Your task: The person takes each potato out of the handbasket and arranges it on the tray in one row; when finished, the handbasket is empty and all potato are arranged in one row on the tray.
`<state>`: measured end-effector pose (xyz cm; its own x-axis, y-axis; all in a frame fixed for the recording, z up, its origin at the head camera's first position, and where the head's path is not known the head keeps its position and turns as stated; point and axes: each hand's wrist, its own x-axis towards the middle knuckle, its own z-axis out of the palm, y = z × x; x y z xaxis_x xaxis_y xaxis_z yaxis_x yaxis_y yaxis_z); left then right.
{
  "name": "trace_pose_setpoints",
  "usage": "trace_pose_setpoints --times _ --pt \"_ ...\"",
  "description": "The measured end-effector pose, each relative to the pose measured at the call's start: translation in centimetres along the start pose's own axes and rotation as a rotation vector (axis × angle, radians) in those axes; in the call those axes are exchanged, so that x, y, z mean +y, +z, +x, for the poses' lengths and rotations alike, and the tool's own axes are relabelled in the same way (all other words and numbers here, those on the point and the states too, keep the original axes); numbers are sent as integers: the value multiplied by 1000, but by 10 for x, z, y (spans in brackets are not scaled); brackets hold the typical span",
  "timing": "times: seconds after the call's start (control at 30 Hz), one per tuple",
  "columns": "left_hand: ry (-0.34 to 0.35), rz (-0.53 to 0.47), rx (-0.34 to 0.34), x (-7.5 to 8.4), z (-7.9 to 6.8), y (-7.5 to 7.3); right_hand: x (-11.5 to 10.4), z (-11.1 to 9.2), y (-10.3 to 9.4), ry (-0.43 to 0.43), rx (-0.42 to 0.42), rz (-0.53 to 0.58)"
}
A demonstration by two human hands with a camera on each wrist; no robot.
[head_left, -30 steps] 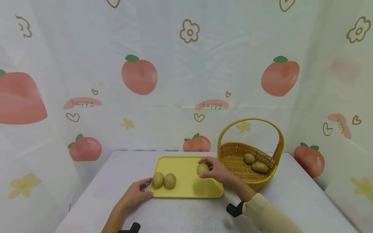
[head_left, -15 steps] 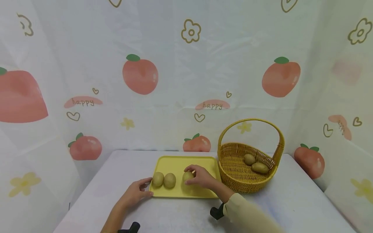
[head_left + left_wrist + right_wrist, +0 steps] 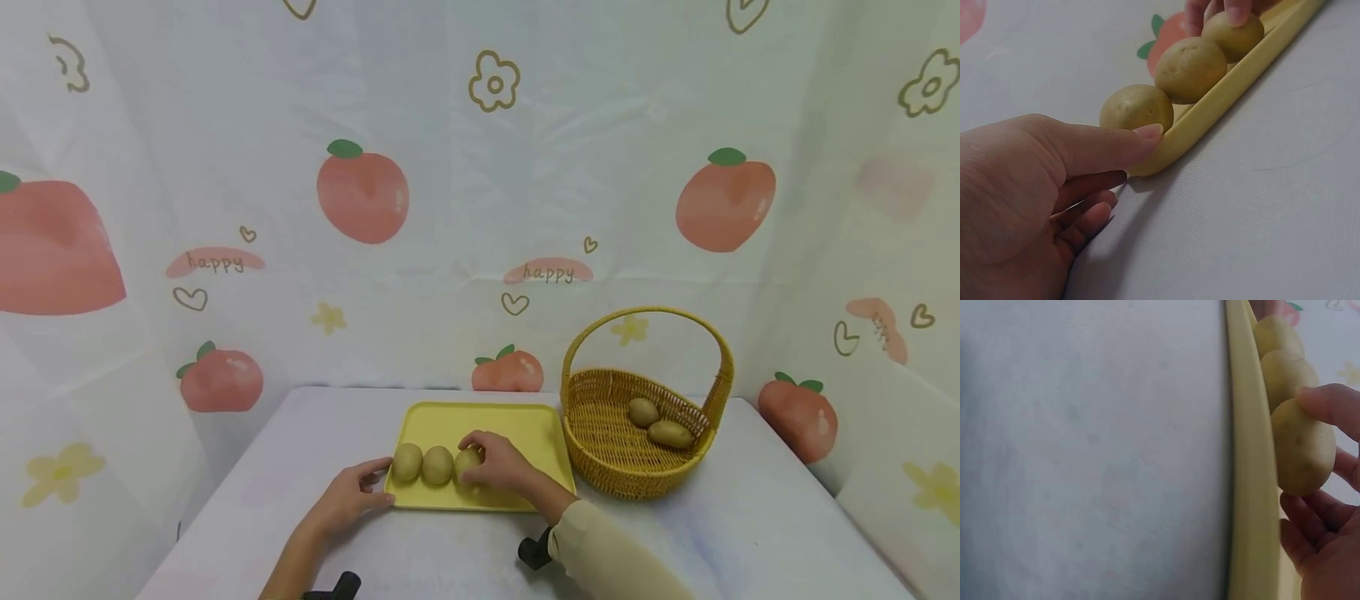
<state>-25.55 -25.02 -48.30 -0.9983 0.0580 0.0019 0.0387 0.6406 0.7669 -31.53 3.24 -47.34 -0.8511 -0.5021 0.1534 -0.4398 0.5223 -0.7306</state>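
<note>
Currently, the right hand (image 3: 498, 463) grips the end potato (image 3: 1304, 450) within the yellow tray (image 3: 525, 433), just beside the neighbouring potato (image 3: 437, 466); easing off gradually, with the left hand (image 3: 347, 500) holding the tray's corner steady, should guard against rolling.

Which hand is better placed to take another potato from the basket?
Probably the right hand: it's nearer the wicker basket, though its fingers must first release their potato. The left hand grips the left end of the yellow tray.
</note>
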Motion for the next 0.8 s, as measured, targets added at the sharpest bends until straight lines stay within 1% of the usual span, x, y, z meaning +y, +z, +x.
trace_pose_setpoints --times 0.13,0.27,0.37,0.47,0.63,0.77,0.8 --pt "-7 5 4 2 0 0 -1 -1 0 5 10 5" --pt "-24 7 2 2 -1 0 -1 -4 -3 21 -11 20" --pt "-24 7 1 0 0 1 -2 -7 -8 21 -30 17" --pt "-16 12 2 -2 1 1 -4 -10 -18 -29 -44 3" --pt "-18 15 -3 -2 2 0 -13 -15 -44 -134 -73 -15" --pt "-21 13 -9 -3 3 1 -20 -20 -67 -226 -87 -87" --pt "-18 15 -11 -3 3 1 -23 -22 -74 -238 -93 -104"
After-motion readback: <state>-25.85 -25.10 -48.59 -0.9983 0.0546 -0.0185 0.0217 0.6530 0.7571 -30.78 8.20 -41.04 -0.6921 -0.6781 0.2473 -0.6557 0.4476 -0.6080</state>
